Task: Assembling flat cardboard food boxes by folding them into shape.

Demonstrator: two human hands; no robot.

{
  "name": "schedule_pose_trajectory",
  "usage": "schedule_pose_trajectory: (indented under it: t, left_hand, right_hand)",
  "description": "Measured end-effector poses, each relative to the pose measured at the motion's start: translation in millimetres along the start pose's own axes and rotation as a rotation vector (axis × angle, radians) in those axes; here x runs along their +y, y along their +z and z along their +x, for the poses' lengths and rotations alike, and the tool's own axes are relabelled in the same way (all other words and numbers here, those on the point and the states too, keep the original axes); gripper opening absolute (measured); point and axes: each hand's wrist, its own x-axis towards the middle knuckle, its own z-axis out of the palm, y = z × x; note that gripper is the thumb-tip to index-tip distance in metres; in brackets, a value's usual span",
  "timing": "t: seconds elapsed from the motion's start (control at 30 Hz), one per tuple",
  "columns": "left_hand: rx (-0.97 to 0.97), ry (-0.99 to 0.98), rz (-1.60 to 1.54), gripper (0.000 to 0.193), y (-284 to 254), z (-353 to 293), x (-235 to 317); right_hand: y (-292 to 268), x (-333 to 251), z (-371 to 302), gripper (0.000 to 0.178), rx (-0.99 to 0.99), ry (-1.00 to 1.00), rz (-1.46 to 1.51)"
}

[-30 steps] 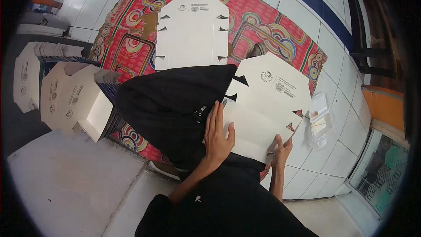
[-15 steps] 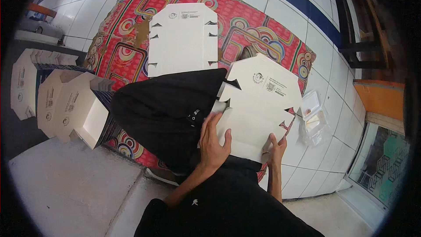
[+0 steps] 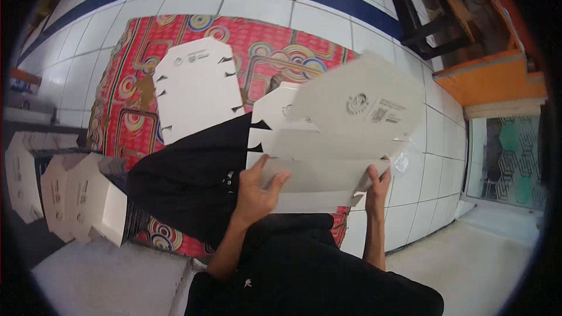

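Over my lap I hold a part-folded white cardboard box (image 3: 345, 146), its printed lid panel tilted up and blurred by motion. My left hand (image 3: 257, 193) is closed on the box's left end, the thumb lying over the folded-up near panel. At the right end my right hand (image 3: 377, 188) grips the edge, thumb near the corner and fingers behind it. Beneath the held box, another flat cardboard blank (image 3: 269, 108) with dark notches shows in part. A further flat blank (image 3: 199, 90) lies printed side up on the red patterned mat.
Nested folded boxes (image 3: 88, 199) stand in a stack on the left. Black cloth (image 3: 193, 181) covers my left leg. The red mat (image 3: 140, 52) lies on white floor tiles (image 3: 252, 3). A clear plastic bag (image 3: 404, 155) sits right of the box, partly hidden.
The held box has come up off the blank below it. Its near panel is now folded up and its lid panel tilts. Both hands still hold the ends, and the view has swung right.
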Motion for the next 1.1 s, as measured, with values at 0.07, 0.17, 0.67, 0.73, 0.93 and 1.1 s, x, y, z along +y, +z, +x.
schedule_pose_trajectory:
  t: [0.07, 0.17, 0.67, 0.73, 0.93, 1.1]
  left_hand:
    - [0.002, 0.031, -0.041, 0.028, -2.5, 18.7, 17.6]
    - [0.02, 0.189, -0.041, 0.022, 0.3, 50.0, 18.5]
    - [0.197, 0.003, 0.177, 0.028, 26.5, 54.9, 14.6]
    - [0.265, -0.073, 0.321, 0.028, 39.1, 38.8, -28.0]
    - [0.147, -0.1, 0.463, 0.074, 90.6, 1.8, -68.3]
    - [0.019, -0.003, 0.775, 0.072, 95.2, -0.1, -102.4]
  right_hand:
    - [-1.2, -45.7, 5.8, 0.074, 0.009, -0.023, 0.127]
    - [-12.5, -76.4, 20.3, 0.043, 0.008, -0.202, 0.105]
    - [39.8, -58.7, -2.4, 0.027, 0.241, -0.05, -0.151]
    - [51.2, -18.7, -10.2, 0.037, 0.299, -0.114, -0.228]
    - [102.9, 22.2, -55.5, 0.066, 0.113, -0.123, -0.513]
    - [105.5, 65.5, -47.7, 0.073, -0.075, -0.346, -0.667]
